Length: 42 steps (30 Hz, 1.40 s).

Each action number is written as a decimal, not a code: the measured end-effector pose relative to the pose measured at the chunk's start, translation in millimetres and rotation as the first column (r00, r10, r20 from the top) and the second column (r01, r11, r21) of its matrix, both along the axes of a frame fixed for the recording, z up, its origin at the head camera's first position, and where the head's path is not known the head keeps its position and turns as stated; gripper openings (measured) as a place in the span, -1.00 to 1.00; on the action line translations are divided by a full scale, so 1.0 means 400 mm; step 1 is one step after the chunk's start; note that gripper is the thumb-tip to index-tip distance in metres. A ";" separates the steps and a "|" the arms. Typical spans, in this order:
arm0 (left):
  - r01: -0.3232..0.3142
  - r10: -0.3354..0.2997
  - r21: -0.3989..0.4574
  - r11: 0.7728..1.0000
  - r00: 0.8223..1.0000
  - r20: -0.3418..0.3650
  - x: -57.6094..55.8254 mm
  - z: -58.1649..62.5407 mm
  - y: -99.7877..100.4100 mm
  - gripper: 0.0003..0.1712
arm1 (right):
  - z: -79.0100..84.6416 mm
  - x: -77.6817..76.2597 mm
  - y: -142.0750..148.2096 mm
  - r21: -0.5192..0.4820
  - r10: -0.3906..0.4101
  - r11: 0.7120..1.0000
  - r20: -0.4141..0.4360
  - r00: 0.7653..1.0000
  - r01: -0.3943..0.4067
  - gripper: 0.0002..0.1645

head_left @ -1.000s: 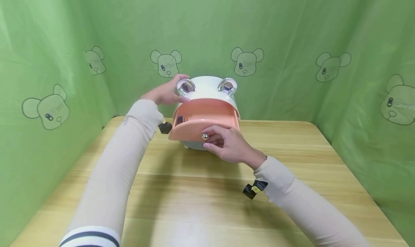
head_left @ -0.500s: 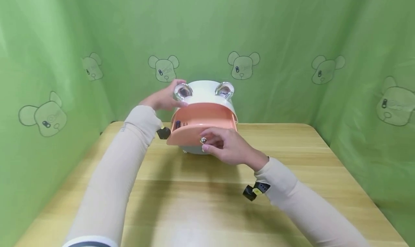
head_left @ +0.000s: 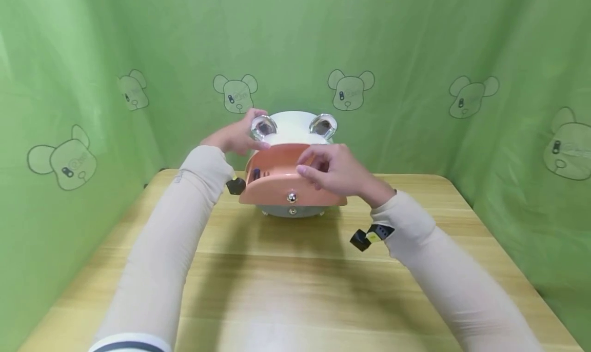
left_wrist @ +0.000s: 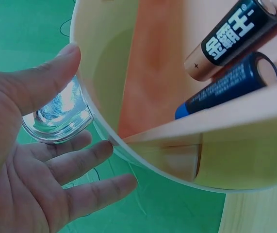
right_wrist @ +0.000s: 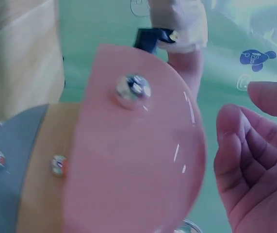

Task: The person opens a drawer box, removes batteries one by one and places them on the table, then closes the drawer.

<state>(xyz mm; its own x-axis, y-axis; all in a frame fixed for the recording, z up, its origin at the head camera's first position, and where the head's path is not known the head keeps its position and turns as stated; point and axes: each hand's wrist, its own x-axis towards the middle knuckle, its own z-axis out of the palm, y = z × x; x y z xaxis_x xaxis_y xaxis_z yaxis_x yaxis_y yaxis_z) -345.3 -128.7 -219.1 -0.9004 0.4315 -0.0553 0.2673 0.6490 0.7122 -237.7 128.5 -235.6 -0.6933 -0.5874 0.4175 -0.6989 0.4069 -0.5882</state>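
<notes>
A white storage box [head_left: 294,126] with shiny silver ears stands at the table's back, its pink drawer [head_left: 268,190] pulled out. My left hand [head_left: 237,136] holds the box's upper left side. In the left wrist view its thumb lies at the white rim and its fingers spread past the silver ear [left_wrist: 63,111]. My right hand [head_left: 339,170] hovers over the drawer's front edge, fingers loosely bent and holding nothing. Two batteries lie in the drawer: a black and copper battery [left_wrist: 228,41] and a dark blue battery [left_wrist: 230,85]. A silver knob [head_left: 292,197] sits on the drawer front.
Below the pink drawer show a tan front [right_wrist: 43,160] and a grey front [right_wrist: 5,179], each with a small knob. The wooden table [head_left: 277,280] reaches toward me. Green curtains [head_left: 295,44] with bear drawings enclose it at the back and sides.
My right hand has let go of the drawer knob and risen over the drawer's front edge. My left hand stays on the box, and the drawer remains out.
</notes>
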 end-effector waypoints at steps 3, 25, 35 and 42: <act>-0.002 0.002 -0.005 1.000 1.000 0.000 0.000 0.002 0.002 0.03 | 0.022 -0.025 0.000 0.062 -0.004 0.998 -0.001 1.000 0.004 -0.87; -0.014 0.011 0.065 0.998 0.999 0.048 0.002 -0.014 -0.015 0.00 | 0.063 -0.199 -0.012 0.496 -0.005 0.853 0.322 0.947 -0.164 -0.61; -0.016 0.013 0.059 0.998 0.998 0.062 0.000 -0.008 -0.016 -0.01 | 0.069 -0.256 -0.022 0.588 0.045 0.713 0.504 0.862 -0.381 -0.51; -0.004 -0.004 0.085 0.996 0.996 0.092 0.000 -0.005 -0.008 -0.01 | 0.072 -0.272 -0.050 0.572 0.023 0.646 0.648 0.761 -0.506 -0.47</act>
<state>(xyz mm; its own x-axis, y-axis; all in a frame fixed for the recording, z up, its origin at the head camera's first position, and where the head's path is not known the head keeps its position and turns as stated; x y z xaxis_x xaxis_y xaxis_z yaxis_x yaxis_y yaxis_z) -345.1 -131.7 -221.1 -0.8931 0.4383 -0.1013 0.1979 0.5848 0.7866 -346.6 108.5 -206.7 -0.4000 -0.7138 -0.5749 -0.4995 0.6957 -0.5162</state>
